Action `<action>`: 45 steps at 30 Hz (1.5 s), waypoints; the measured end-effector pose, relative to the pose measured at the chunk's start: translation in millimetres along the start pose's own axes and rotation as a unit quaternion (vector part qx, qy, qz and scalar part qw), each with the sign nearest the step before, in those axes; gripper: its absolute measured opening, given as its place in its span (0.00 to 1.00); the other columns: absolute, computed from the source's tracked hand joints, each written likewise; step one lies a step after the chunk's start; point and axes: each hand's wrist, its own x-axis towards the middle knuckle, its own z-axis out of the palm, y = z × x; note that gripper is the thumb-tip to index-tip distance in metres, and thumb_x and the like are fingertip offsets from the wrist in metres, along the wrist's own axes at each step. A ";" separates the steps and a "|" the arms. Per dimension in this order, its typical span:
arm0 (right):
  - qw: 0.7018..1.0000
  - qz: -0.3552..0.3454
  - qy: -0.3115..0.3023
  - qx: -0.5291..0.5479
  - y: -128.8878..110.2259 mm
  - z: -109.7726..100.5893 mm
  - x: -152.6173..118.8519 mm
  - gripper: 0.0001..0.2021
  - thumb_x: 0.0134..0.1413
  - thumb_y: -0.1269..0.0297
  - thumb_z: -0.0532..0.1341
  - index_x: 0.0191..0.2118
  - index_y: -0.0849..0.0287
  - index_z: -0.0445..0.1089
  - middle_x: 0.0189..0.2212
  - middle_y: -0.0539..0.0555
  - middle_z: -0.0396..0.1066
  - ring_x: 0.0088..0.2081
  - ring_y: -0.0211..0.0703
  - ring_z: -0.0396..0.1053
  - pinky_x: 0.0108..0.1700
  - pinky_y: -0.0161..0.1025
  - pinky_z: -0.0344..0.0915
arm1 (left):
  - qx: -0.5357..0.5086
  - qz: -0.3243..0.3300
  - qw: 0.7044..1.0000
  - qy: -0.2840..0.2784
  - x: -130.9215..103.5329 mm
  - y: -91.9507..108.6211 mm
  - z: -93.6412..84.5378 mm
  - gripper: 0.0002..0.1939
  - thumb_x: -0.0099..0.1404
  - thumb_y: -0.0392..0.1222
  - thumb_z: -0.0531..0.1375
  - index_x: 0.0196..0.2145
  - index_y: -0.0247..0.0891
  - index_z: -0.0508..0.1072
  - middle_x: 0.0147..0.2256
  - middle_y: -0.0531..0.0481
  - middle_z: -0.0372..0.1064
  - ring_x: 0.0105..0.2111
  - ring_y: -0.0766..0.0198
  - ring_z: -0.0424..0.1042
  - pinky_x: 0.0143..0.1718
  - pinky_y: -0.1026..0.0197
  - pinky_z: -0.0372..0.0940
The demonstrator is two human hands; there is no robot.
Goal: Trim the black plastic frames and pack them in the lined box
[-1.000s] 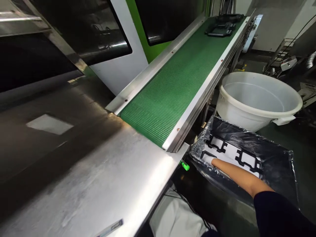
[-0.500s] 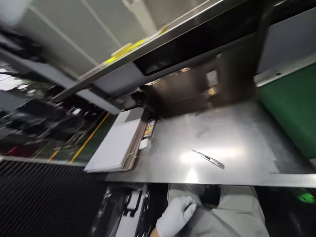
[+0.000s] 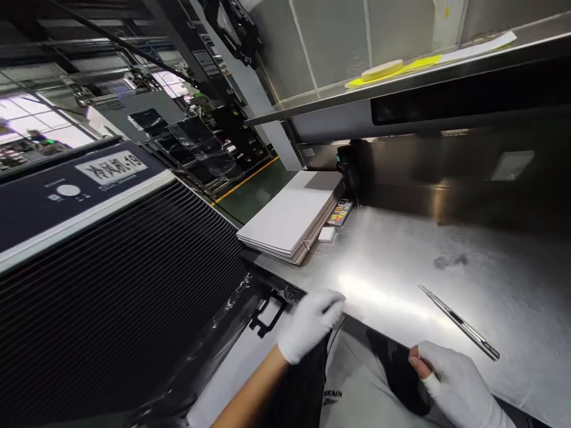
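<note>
My left hand [image 3: 314, 324], in a white glove, is at the front edge of the metal table. Its fingers are loosely bent, with the thumb apart, and nothing shows in it. My right hand [image 3: 461, 380] is lower right over my lap, in a glove that leaves the thumb and one fingertip bare. Those tips come together, and I see nothing between them. A slim silver utility knife [image 3: 459, 321] lies on the metal table [image 3: 401, 255], beyond my right hand and touched by neither hand.
A stack of white boards [image 3: 294, 208] sits at the table's left end, beside a patterned phone [image 3: 340, 213] and a small white block [image 3: 327, 234]. Below left, a plastic-wrapped white panel [image 3: 245, 362] adjoins a black ribbed machine [image 3: 134, 297]. A shelf [image 3: 401, 80] runs above with yellow tape.
The view has swung left. My left hand has risen from my lap to the table edge. My right hand has come into view. The utility knife lies still on the table.
</note>
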 end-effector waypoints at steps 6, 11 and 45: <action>0.997 0.012 0.050 -0.064 12.7 15.5 1.9 0.23 0.76 0.45 0.53 0.31 0.50 0.73 0.22 0.46 0.72 0.22 0.40 0.73 0.26 0.34 0.70 | 0.162 -0.053 0.980 0.105 70.5 -102.3 -101.4 0.27 0.68 0.50 0.63 0.61 0.35 0.74 0.66 0.33 0.69 0.68 0.42 0.65 0.72 0.42 0.57; 0.997 0.033 0.047 -0.048 18.6 16.5 -1.5 0.21 0.76 0.46 0.54 0.35 0.49 0.74 0.26 0.45 0.75 0.26 0.38 0.75 0.30 0.31 0.71 | 0.248 -0.051 0.966 -0.054 103.8 -131.4 -140.8 0.32 0.62 0.52 0.66 0.61 0.35 0.77 0.63 0.36 0.73 0.62 0.40 0.72 0.68 0.47 0.62; 0.970 0.149 0.169 0.090 -42.3 49.3 44.8 0.17 0.68 0.49 0.56 0.35 0.52 0.76 0.31 0.52 0.81 0.32 0.51 0.79 0.36 0.43 0.75 | 0.110 -0.124 0.985 -0.046 106.6 -24.9 -123.4 0.22 0.70 0.60 0.53 0.30 0.42 0.71 0.29 0.46 0.75 0.37 0.50 0.76 0.43 0.50 0.72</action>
